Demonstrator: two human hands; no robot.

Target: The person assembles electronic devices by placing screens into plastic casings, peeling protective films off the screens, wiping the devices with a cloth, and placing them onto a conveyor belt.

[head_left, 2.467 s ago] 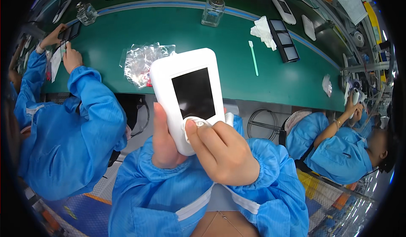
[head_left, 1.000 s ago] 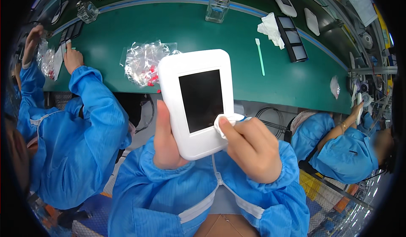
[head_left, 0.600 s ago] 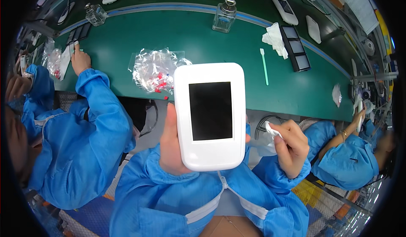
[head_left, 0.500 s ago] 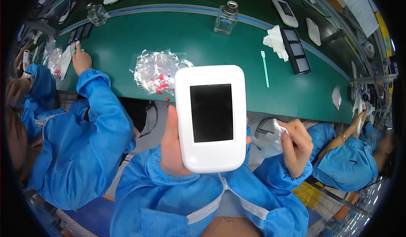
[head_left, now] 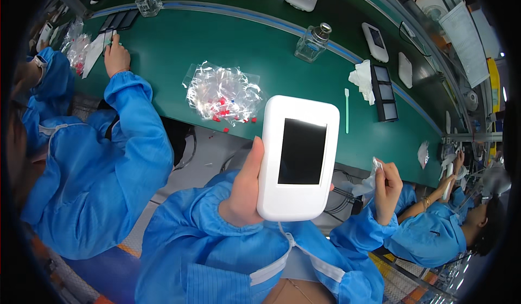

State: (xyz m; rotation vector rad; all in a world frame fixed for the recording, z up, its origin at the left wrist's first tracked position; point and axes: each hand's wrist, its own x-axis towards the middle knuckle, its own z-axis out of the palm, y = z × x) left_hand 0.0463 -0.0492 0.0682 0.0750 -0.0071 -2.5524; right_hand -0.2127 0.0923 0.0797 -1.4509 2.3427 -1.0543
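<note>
My left hand (head_left: 245,187) is wrapped round a white handheld device (head_left: 298,200) with rounded corners, held upright above my lap. Its black screen (head_left: 302,152) is turned toward me and looks dark. The fingers behind the device are mostly hidden, with one tip showing at its right edge. To the right of it, my right hand (head_left: 387,190) is closed in a pinch on a thin, whitish, see-through piece of plastic film (head_left: 362,188), which hangs down toward the device.
On the green bench lie crumpled clear bags with red bits (head_left: 222,92), a green swab stick (head_left: 347,111), a white wipe (head_left: 361,80) and a black tray (head_left: 385,95). A glass bottle (head_left: 312,42) stands behind. More devices (head_left: 375,42) rest beyond the rail. Co-workers sit either side.
The view has turned, so the bench items sit lower and further right. The device has shifted right in the picture and leans slightly clockwise. Both hands keep their holds.
</note>
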